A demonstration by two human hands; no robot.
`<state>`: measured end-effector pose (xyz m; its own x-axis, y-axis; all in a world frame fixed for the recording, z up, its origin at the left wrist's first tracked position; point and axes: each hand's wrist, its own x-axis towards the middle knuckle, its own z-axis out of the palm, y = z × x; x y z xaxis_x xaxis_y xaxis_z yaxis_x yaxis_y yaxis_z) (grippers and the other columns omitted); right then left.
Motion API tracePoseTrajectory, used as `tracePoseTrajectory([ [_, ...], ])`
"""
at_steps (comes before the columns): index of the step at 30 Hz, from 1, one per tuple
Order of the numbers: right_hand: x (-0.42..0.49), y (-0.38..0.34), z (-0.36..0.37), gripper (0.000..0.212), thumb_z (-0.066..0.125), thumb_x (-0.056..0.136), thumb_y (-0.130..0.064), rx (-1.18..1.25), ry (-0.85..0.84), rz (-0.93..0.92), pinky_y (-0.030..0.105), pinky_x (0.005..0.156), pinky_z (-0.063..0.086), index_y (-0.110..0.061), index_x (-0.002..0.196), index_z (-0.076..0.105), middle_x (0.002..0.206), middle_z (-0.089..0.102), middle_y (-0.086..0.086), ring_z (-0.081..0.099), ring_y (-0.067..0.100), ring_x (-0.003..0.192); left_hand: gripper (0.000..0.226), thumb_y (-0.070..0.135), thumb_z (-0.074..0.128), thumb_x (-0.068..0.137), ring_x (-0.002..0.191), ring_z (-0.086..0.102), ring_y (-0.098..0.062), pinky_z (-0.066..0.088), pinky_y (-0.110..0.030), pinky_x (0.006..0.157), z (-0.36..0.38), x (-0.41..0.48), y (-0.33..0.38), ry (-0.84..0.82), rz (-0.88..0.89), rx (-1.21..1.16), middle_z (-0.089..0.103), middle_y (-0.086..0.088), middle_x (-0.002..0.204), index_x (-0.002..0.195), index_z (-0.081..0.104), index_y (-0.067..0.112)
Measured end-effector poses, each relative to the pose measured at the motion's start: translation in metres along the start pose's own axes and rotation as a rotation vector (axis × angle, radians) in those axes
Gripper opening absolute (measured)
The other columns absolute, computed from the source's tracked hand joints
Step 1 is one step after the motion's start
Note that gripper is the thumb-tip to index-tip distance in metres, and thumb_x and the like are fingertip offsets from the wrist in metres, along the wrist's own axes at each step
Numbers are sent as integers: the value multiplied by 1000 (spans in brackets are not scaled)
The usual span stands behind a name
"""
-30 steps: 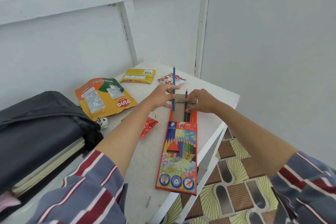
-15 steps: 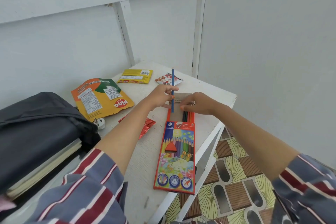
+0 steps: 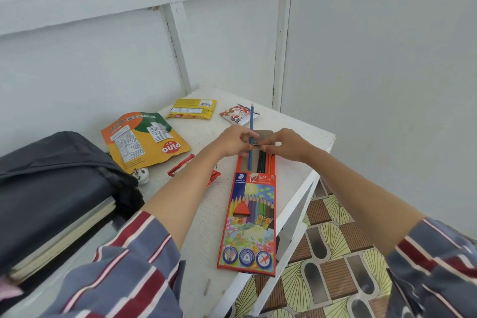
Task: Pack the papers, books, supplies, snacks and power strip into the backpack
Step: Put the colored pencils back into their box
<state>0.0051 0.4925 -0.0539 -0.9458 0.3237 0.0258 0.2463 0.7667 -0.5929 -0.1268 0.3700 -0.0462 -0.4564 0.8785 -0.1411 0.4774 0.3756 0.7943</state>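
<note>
An orange coloured-pencil box [image 3: 249,219] lies on the white table [image 3: 296,162], its inner tray pulled out at the far end. My left hand [image 3: 236,143] pinches a blue pencil [image 3: 251,121] that points into the tray. My right hand [image 3: 285,144] holds the tray's cardboard flap, fingertips on the dark pencils [image 3: 263,162]. The dark backpack [image 3: 51,181] lies open at the left with books [image 3: 67,232] inside. A white plug [image 3: 142,175] sits beside it.
An orange-yellow snack pouch [image 3: 144,139], a yellow wrapper [image 3: 192,108], a red-white packet [image 3: 238,113] and red wrappers [image 3: 191,168] lie on the table. White walls stand behind and to the right. The table's right edge drops to a patterned floor [image 3: 330,261].
The blue pencil has slid a little deeper into the tray. My right hand has moved left over the flap, and both hands now meet there.
</note>
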Motion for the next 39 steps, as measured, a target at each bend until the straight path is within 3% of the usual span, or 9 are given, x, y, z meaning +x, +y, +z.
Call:
tracePoseTrajectory([
  [6,-1,-1,-5,27,57,90,-14,119,43,30,19,86,37,-16,116,67,114,68,7,59,14,107,58,-3,67,80,88,65,-30,57,-34,78,6,-6,9,-92,-88,86,56,-28,119,133,49,13],
  [10,-1,0,-6,25,57,90,-12,134,63,34,12,75,41,-14,112,68,110,69,8,61,16,102,58,7,68,83,65,63,-17,56,-27,65,7,-6,14,-157,-146,183,65,-18,100,135,42,13],
  [14,-1,1,-4,24,57,90,-11,156,65,66,19,83,41,-11,111,69,108,69,9,62,18,101,28,15,51,96,55,62,-17,52,-20,48,2,-9,21,-159,-179,170,62,-9,69,123,51,12],
  [18,-2,2,-3,25,56,90,-11,158,69,74,13,71,41,-10,112,68,104,70,11,59,10,87,23,13,49,95,61,58,-17,49,-23,57,0,-8,21,0,-95,243,58,-11,87,116,56,12],
  [22,-2,0,-2,25,56,91,-12,150,75,74,16,71,44,-12,112,68,103,70,11,60,16,88,40,0,56,86,102,59,-28,45,-27,78,8,-6,14,60,4,251,58,-15,121,125,57,10],
  [26,-1,-2,-3,25,56,90,-12,134,69,71,27,83,45,-13,112,68,106,69,11,62,22,99,47,0,64,82,86,55,-17,43,-27,78,10,-6,8,2,-19,201,62,-11,92,127,57,9],
  [32,0,-5,-2,26,54,91,-13,82,62,80,22,87,40,-10,114,66,118,65,8,58,19,109,47,7,70,80,108,58,-27,46,-36,97,10,-7,9,-49,-70,235,63,-15,115,126,58,7],
  [36,3,-3,1,29,53,90,-8,51,36,128,23,91,40,-7,116,64,121,63,10,56,21,113,37,7,67,82,107,58,-25,48,-29,87,9,-9,10,-113,-55,258,64,-13,116,119,64,7],
  [39,4,-3,1,30,53,90,-6,43,24,147,21,87,39,-8,118,64,122,63,10,56,21,113,29,3,66,84,89,63,-19,52,-21,76,9,-12,11,-130,-78,179,65,-15,111,112,66,1],
])
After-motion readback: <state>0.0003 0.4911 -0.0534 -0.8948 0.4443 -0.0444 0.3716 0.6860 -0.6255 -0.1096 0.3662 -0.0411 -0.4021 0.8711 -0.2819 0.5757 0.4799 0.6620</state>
